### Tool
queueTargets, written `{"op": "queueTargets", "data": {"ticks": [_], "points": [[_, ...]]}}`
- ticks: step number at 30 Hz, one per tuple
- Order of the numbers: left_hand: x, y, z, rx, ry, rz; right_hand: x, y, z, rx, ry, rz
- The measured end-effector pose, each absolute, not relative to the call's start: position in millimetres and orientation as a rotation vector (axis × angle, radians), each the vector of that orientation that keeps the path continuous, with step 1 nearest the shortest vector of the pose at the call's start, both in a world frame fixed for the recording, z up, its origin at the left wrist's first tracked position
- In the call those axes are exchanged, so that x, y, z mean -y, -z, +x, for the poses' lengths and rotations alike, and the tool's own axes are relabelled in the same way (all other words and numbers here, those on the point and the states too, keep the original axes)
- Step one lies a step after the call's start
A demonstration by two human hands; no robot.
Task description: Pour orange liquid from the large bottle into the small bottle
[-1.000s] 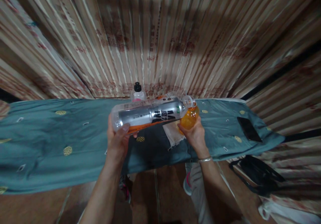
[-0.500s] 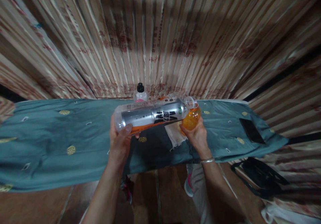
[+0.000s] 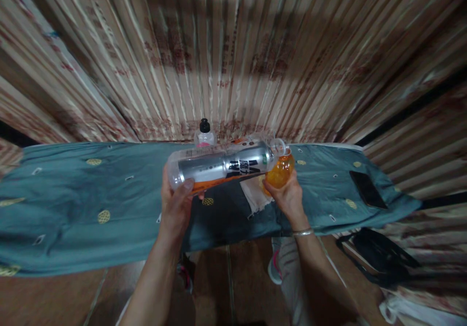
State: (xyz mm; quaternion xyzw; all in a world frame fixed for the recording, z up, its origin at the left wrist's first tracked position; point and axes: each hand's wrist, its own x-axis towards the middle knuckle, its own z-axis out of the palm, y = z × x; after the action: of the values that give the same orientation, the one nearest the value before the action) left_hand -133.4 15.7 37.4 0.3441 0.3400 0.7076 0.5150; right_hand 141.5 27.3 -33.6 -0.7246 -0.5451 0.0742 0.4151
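Note:
A large clear bottle with a silver and orange label (image 3: 222, 166) lies nearly level in the air, its neck pointing right. My left hand (image 3: 177, 199) is wrapped round its base, thumb on the near side. My right hand (image 3: 288, 194) holds a small round orange bottle (image 3: 280, 171), whose top is against the large bottle's open neck. Whether liquid passes between them cannot be made out. Below and between the hands, a whitish cloth (image 3: 255, 197) lies on the table. Behind the large bottle stands a clear bottle with a black cap (image 3: 205, 130).
A green-blue cloth with yellow prints covers the table (image 3: 73, 185). A dark phone (image 3: 368, 190) lies at its right end. A pleated curtain (image 3: 226, 63) hangs behind. On the lower right are a black bag (image 3: 383, 255) and a white bag (image 3: 412, 314).
Both hands and the two bottles have shifted very slightly to the right in view. The grips look the same.

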Motion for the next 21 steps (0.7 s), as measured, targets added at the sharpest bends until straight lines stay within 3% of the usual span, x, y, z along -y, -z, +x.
{"op": "queueTargets", "data": {"ticks": [21], "points": [[-17.4, -40.0, -125.0, -0.786, -1.706, 0.833, -28.8, 37.3, 150.9, 1.405, -0.155, -1.832]]}}
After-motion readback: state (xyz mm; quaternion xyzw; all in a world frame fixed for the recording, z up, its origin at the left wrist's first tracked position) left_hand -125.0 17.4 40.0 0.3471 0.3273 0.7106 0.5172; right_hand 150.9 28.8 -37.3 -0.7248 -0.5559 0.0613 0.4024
